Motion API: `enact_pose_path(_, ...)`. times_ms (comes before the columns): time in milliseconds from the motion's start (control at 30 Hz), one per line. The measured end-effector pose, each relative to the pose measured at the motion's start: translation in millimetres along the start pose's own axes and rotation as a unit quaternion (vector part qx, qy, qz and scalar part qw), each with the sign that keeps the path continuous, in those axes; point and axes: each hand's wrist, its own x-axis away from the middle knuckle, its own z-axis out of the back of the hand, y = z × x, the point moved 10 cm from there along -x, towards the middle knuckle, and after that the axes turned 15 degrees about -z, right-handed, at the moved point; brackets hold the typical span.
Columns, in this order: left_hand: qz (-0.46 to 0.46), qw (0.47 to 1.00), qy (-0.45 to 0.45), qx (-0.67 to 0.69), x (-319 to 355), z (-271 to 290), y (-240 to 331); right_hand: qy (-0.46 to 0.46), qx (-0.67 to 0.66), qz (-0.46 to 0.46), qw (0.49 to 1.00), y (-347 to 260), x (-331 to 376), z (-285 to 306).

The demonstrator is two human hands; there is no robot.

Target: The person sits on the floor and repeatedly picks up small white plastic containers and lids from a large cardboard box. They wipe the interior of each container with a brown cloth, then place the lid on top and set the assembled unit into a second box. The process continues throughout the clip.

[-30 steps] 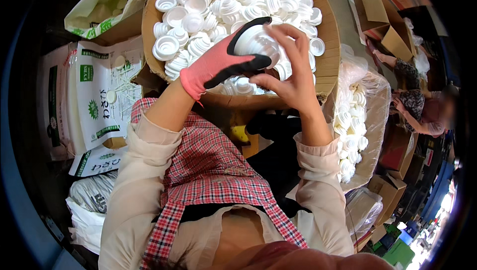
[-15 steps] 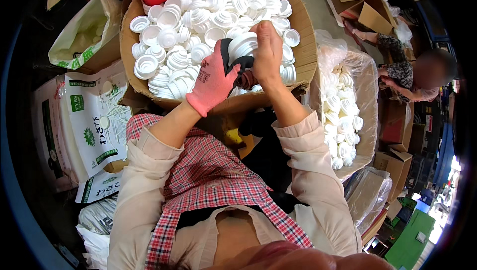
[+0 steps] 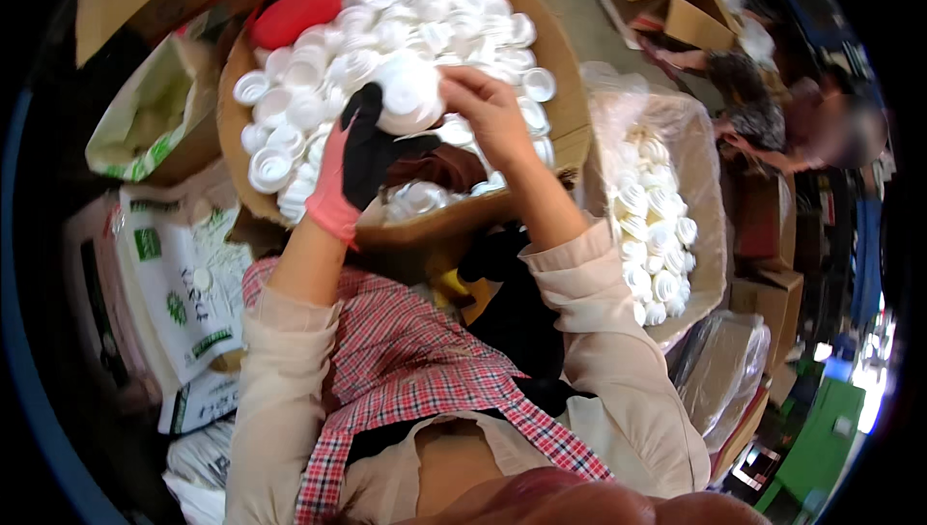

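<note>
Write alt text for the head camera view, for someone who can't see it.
Seen from above, a person's two hands hold a white plastic cap over a cardboard box full of white caps: the left hand wears a pink and black glove, the right hand is bare. A clear bag of more caps sits to the right, with another person beyond it.

A wide, round-looking brown cardboard box (image 3: 570, 129) stands far centre, heaped with small white plastic caps (image 3: 386, 23). Just right of it sits a cardboard box lined with clear plastic film (image 3: 710, 235), also holding white caps. To the left lie flat white paper sacks with green printed panels (image 3: 183, 283), one over another, and a white and green plastic bag (image 3: 145, 119) stands farther back. Plain brown cartons (image 3: 695, 23) are stacked at the far right, with more near right (image 3: 772, 303).
</note>
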Motion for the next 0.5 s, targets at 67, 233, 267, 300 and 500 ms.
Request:
enact_pose_path(67, 0.114, 0.949, 0.138, 0.261, 10, 2, -31, 0.048, 0.039, 0.024, 0.998, 12, -12, 17)
enact_pose_path(233, 0.065, 0.996, 0.062, 0.007, 10, 8, -26, 0.064, 0.179, 0.080, 0.978, -8, 1, -2)
enact_pose_path(267, 0.103, 0.989, 0.062, 0.085, 13, 4, -33, 0.050, 0.173, 0.069, 0.981, -7, 3, -4)
enact_pose_path(300, 0.094, 0.989, 0.063, 0.091, 10, -2, -32, 0.017, 0.152, 0.020, 0.988, 1, -1, 1)
enact_pose_path(500, 0.068, 0.994, -0.070, -0.041, 10, -17, -41, 0.077, 0.282, 0.132, 0.947, -28, 45, 2)
